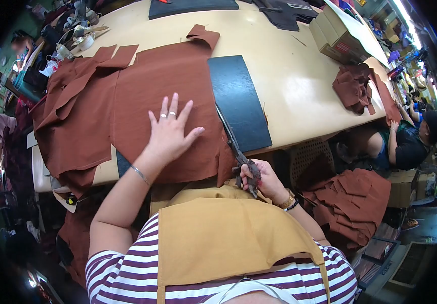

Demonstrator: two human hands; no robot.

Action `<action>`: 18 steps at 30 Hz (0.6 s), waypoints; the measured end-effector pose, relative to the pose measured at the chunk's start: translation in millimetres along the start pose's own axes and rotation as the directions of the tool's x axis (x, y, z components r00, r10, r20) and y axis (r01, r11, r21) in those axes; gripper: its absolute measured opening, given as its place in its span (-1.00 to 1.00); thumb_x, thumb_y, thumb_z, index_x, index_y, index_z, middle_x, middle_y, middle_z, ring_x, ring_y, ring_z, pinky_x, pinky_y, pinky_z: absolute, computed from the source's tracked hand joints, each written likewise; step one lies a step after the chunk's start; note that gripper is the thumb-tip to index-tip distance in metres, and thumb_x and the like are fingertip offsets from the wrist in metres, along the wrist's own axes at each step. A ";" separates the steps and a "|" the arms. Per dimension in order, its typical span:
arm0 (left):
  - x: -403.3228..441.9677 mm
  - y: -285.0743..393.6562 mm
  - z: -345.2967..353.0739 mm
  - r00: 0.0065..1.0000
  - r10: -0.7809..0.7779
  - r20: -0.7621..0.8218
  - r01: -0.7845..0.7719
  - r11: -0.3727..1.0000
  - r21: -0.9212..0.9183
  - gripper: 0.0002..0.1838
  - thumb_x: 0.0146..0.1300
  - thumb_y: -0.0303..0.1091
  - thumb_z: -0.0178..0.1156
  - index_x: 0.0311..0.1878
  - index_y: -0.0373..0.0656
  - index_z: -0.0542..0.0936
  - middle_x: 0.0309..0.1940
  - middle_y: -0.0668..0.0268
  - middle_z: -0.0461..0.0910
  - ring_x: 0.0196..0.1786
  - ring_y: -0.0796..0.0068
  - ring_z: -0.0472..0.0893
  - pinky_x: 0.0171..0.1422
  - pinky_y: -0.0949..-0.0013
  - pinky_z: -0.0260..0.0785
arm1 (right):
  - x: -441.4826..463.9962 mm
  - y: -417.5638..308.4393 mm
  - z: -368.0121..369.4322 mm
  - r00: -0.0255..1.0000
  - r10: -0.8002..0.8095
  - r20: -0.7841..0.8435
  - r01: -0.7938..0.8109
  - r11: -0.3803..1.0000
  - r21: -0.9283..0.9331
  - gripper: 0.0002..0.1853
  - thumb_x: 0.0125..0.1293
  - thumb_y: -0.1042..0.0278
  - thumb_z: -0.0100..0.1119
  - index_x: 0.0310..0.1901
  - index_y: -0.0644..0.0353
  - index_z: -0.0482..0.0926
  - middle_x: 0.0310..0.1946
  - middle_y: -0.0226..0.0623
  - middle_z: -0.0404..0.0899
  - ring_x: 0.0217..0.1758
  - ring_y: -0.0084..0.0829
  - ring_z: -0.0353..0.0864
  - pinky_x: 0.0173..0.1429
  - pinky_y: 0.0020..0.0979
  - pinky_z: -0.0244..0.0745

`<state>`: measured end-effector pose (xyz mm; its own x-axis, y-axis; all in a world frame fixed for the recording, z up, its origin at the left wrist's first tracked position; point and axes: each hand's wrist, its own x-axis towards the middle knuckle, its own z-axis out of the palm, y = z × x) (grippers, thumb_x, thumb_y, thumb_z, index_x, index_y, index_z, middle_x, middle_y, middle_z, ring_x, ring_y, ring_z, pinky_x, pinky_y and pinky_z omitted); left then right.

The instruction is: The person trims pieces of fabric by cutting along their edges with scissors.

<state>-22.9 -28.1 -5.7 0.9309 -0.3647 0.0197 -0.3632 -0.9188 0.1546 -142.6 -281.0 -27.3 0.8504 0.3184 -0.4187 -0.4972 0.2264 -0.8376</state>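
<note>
My left hand (172, 133) lies flat with fingers spread on a rust-brown fabric piece (147, 86) that covers the table in front of me. In my right hand (264, 180) is a pair of scissors (234, 144), its handles wrapped in dark cloth strips. The blades point away from me along the right edge of the fabric; whether they are parted I cannot tell. Beneath that edge a dark board (241, 101) shows on the table. More brown fabric (76, 116) lies folded and overlapping on the left.
A cardboard box (335, 38) stands at the far right of the table (279, 71), with crumpled brown fabric (352, 88) nearer. A large brown fabric heap (352, 202) sits below on my right. Another person (411, 137) sits beyond it. An iron (84, 38) is at the back left.
</note>
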 end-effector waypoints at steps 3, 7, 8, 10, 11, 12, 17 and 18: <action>10.4 -22.0 -1.6 0.994 0.105 0.037 -0.108 0.991 0.083 -0.04 0.08 0.43 0.08 0.48 0.14 0.11 0.51 0.03 -0.15 0.54 -0.06 -0.16 0.41 -0.41 -0.26 | 2.6 -5.3 1.5 1.000 0.018 -0.005 -0.018 0.999 0.029 -0.70 0.35 0.10 0.18 -0.36 0.19 0.51 -0.56 -0.43 0.52 -0.53 -0.63 0.51 -0.41 -0.59 0.44; 4.0 -19.2 6.2 0.993 0.106 0.055 -0.108 0.994 0.026 0.03 0.00 0.49 0.10 0.48 0.16 0.10 0.51 0.04 -0.15 0.54 -0.05 -0.17 0.42 -0.40 -0.26 | 10.2 -10.1 4.6 1.000 0.009 -0.022 -0.008 0.997 0.080 -0.69 0.35 0.08 0.17 -0.36 0.18 0.50 -0.56 -0.43 0.51 -0.54 -0.62 0.51 -0.41 -0.58 0.44; 1.8 -16.3 6.5 0.993 0.106 0.053 -0.108 0.994 0.027 0.03 0.00 0.49 0.09 0.48 0.16 0.10 0.51 0.04 -0.15 0.54 -0.05 -0.17 0.42 -0.40 -0.26 | 10.1 -10.9 5.0 1.000 0.010 -0.028 -0.008 0.998 0.062 -0.69 0.35 0.09 0.17 -0.37 0.18 0.50 -0.57 -0.43 0.51 -0.54 -0.62 0.51 -0.41 -0.58 0.43; -0.4 -14.4 7.9 0.994 0.101 0.048 -0.102 0.994 0.030 0.03 0.00 0.49 0.09 0.48 0.16 0.10 0.51 0.04 -0.15 0.54 -0.04 -0.18 0.42 -0.40 -0.26 | 9.1 -13.2 6.0 0.999 0.013 -0.039 -0.012 1.000 0.024 -0.69 0.35 0.09 0.17 -0.37 0.18 0.49 -0.57 -0.43 0.51 -0.54 -0.62 0.51 -0.41 -0.58 0.42; -0.8 -14.5 8.9 0.994 0.096 0.044 -0.098 0.995 0.032 0.03 0.00 0.49 0.09 0.48 0.16 0.10 0.51 0.05 -0.15 0.54 -0.04 -0.18 0.42 -0.39 -0.27 | 8.3 -11.4 4.9 0.999 0.009 -0.036 -0.008 1.000 0.019 -0.69 0.35 0.10 0.17 -0.37 0.18 0.49 -0.58 -0.43 0.51 -0.55 -0.62 0.50 -0.42 -0.58 0.42; -1.5 -14.6 9.9 0.995 0.092 0.039 -0.093 0.995 0.034 0.03 0.00 0.49 0.09 0.48 0.16 0.10 0.51 0.05 -0.15 0.54 -0.04 -0.18 0.42 -0.39 -0.27 | 7.0 -8.6 3.0 0.999 0.005 -0.033 -0.004 1.000 0.013 -0.69 0.35 0.10 0.17 -0.38 0.18 0.49 -0.58 -0.44 0.51 -0.55 -0.62 0.50 -0.42 -0.58 0.41; -4.5 -11.8 10.7 0.997 0.073 0.030 -0.074 0.997 0.017 0.03 0.00 0.48 0.10 0.48 0.16 0.11 0.51 0.05 -0.13 0.55 -0.02 -0.18 0.43 -0.38 -0.31 | 0.8 -4.1 -1.8 1.000 -0.008 -0.026 0.009 1.000 0.018 -0.70 0.35 0.11 0.18 -0.38 0.17 0.48 -0.60 -0.44 0.50 -0.56 -0.62 0.49 -0.42 -0.58 0.40; -6.2 -10.7 10.4 0.997 0.073 0.030 -0.073 0.997 0.010 0.02 0.00 0.48 0.10 0.48 0.16 0.11 0.51 0.05 -0.13 0.55 -0.01 -0.18 0.43 -0.38 -0.32 | 0.6 -6.2 -1.8 1.000 0.000 -0.024 0.001 1.000 0.021 -0.70 0.35 0.11 0.18 -0.38 0.17 0.48 -0.59 -0.43 0.50 -0.56 -0.62 0.49 -0.42 -0.58 0.41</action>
<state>-25.2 -17.7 -17.8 0.9006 -0.4347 0.0017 -0.4305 -0.8912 0.1428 -138.7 -283.8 -23.0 0.8546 0.2959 -0.4268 -0.4999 0.2460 -0.8304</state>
